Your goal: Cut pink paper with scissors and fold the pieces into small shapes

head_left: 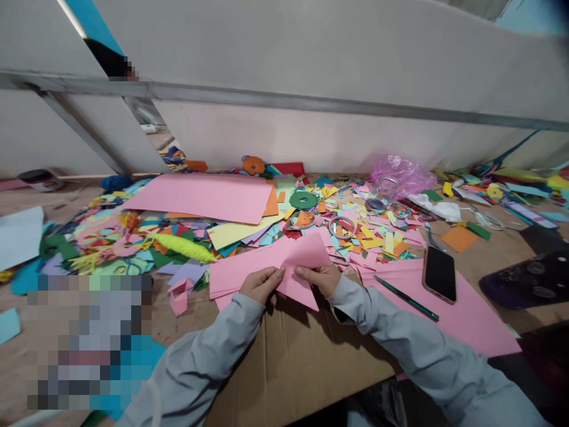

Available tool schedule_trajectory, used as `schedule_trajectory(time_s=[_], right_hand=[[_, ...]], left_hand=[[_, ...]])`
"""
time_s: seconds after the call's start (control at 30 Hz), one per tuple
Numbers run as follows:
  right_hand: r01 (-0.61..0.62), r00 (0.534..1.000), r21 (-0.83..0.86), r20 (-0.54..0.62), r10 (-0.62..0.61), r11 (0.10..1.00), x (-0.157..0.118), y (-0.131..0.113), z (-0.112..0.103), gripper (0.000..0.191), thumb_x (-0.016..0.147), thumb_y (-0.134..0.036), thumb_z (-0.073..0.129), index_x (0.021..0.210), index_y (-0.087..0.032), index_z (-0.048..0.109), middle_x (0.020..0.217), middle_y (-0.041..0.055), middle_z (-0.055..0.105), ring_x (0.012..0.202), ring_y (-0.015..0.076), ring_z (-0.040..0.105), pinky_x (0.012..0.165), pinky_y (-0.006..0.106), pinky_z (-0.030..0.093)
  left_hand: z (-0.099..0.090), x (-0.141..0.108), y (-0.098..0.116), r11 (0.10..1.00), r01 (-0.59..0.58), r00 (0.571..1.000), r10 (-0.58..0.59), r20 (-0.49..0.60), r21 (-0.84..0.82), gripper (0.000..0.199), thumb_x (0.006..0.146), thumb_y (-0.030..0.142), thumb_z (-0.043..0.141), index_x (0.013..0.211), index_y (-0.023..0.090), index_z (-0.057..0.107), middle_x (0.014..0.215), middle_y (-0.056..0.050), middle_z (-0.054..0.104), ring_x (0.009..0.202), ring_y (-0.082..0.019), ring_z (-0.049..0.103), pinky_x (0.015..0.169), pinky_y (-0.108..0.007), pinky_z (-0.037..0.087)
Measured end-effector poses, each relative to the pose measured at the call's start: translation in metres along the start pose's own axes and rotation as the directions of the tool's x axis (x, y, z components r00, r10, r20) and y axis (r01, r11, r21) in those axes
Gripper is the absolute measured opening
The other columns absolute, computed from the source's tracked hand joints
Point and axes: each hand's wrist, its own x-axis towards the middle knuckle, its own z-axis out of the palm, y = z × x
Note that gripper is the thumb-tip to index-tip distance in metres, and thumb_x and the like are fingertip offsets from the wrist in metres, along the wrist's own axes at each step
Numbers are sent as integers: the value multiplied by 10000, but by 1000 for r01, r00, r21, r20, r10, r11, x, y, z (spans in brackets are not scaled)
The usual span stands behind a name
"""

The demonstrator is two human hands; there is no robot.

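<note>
A piece of pink paper (306, 252) is pinched between my two hands above a sheet of brown cardboard (297, 362). My left hand (262, 284) grips its lower left side, thumb on top. Close beside it, my right hand (320, 279) pinches the paper from the right, thumb tip near the other thumb. The paper bends upward between them, and its lower corner points down to the right. More pink sheets (235, 267) lie behind my left hand. Right of my right forearm, a dark green pen (406, 298) and a phone (439, 274) rest on a large pink sheet (471, 320).
Colourful paper scraps (373, 231) cover the table's middle, with tape rolls (342, 227) among them. A big pink sheet (208, 196) lies at the back left, near a yellow-green yarn bundle (182, 246). A pink plastic bag (404, 175) sits against the white partition (284, 136).
</note>
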Motion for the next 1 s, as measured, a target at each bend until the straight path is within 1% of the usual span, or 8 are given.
schedule_trajectory(time_s=[0.4,0.53,0.63,0.7,0.77,0.83,0.9,1.0], right_hand=[[68,996,-91,-54,-73,994,-1,-1,-2,354,688,-411,705,950,-172,705,932,58,708,896,213,640,884,372,474],[-13,995,-26,-99,11,1000,3,-1,-6,355,651,-429,729,863,-148,693,798,54,706,735,198,647,743,357,509],[-18,995,-172,-104,0,985,10,-16,-21,406,643,-526,689,727,-130,648,605,35,641,525,161,580,546,312,476],[100,990,-350,-62,-129,931,12,-37,-32,436,693,-555,627,834,-143,635,694,40,642,539,148,564,553,305,466],[307,919,-608,-10,-394,732,9,-65,-37,443,741,-494,619,1045,-173,593,991,78,634,776,184,594,719,334,473],[425,817,-815,158,-554,394,3,-88,-32,527,759,-441,631,1212,-200,514,1189,99,563,1021,240,532,903,392,397],[519,775,-846,408,-482,118,-2,-100,-21,481,800,-404,602,1237,-225,510,1260,83,535,1157,256,448,995,415,303],[617,745,-782,616,-258,-87,1,-93,1,337,820,-372,590,1122,-223,598,1179,68,597,1133,242,455,968,394,301]], left_hand=[[3,-1,3,999,-24,999,23,26,31,399,676,554,617,634,175,502,406,53,546,294,-57,427,294,-141,312],[0,0,5,995,-51,999,52,-6,82,384,698,531,600,602,174,492,374,65,504,287,-46,391,314,-140,262],[-6,2,6,988,-95,995,99,-32,118,383,725,522,577,584,182,470,346,79,452,277,-47,342,313,-152,217],[-10,3,5,981,-119,992,125,-33,152,396,740,525,559,562,189,446,338,81,423,286,-54,328,319,-164,209],[-13,5,2,970,-136,990,143,-21,200,398,752,525,543,555,192,448,353,76,417,309,-64,334,335,-177,218],[-14,7,0,947,-171,985,172,18,271,384,760,509,531,551,194,461,381,70,420,347,-78,357,365,-190,239],[-15,10,-4,897,-252,967,246,64,363,363,761,469,525,531,193,475,413,62,416,407,-92,379,414,-202,263],[-16,14,-9,800,-376,923,370,109,468,298,749,407,517,551,187,550,486,45,468,507,-115,422,512,-216,317]])
